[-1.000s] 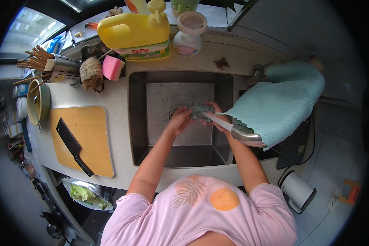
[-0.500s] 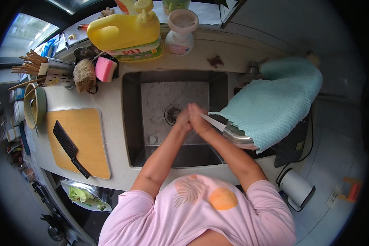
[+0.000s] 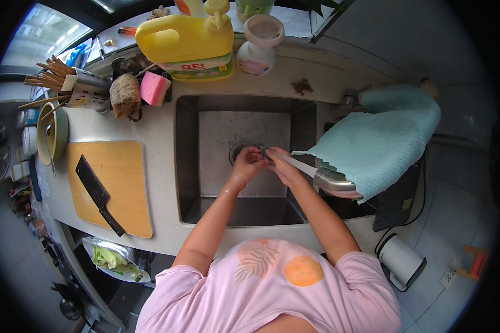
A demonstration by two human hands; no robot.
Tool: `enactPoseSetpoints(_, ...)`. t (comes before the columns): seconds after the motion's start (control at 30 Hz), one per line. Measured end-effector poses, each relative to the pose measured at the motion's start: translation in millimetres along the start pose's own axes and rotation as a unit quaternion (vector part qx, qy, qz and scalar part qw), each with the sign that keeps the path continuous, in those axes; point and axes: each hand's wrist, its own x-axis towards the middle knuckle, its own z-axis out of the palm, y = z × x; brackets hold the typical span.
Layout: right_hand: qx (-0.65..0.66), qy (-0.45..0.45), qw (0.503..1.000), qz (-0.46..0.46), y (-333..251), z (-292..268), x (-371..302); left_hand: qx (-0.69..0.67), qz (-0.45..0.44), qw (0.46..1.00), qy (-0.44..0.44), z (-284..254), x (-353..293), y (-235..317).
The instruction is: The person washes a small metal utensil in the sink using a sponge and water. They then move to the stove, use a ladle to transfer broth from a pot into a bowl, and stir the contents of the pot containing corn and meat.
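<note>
My left hand [image 3: 246, 167] and my right hand [image 3: 283, 168] meet over the metal sink [image 3: 186, 166], close to the drain [image 3: 237, 151]. The fingers of both are bent, and a small dark grey thing [image 3: 264, 153] shows at their tips. Its kind is too small to make out. My left wrist looks wet. A pale, narrow strip [image 3: 300, 166] runs from my right hand toward a rounded silver metal thing [image 3: 333, 181]. Much of that metal thing is hidden under a light teal textured cloth [image 3: 380, 141].
Left of the sink a black cleaver [image 3: 94, 186] lies on a wooden cutting board [image 3: 122, 161]. Behind stand a yellow jug [image 3: 189, 41], a white pump bottle [image 3: 257, 58], a pink sponge [image 3: 154, 89] and a chopstick holder [image 3: 91, 91]. The tap [image 3: 350, 101] is at the back right.
My hands were pressed together, blurred by motion; now they are slightly apart with fingers bent. The small dark grey thing now shows between them. The whole view has shifted a little.
</note>
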Motion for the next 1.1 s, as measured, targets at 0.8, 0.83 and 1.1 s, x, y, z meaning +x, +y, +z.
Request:
enactPoseSetpoints(0.8,-0.123,-0.099,0.976,-0.148,-20.3,28.3,-54.8,-0.429,-0.264,0.86,-0.082,-12.3,41.9,-68.4)
enactPoseSetpoints(0.83,-0.094,-0.146,0.966,-0.193,-14.3,28.5,-57.4,-0.401,-0.253,0.878,-0.061,-7.8,44.3,-69.7)
enactPoseSetpoints(1.1,-0.127,-0.026,0.972,-0.195,3.8,-48.7,5.6,-0.353,-0.222,0.901,-0.123,-15.3,4.3,-7.2)
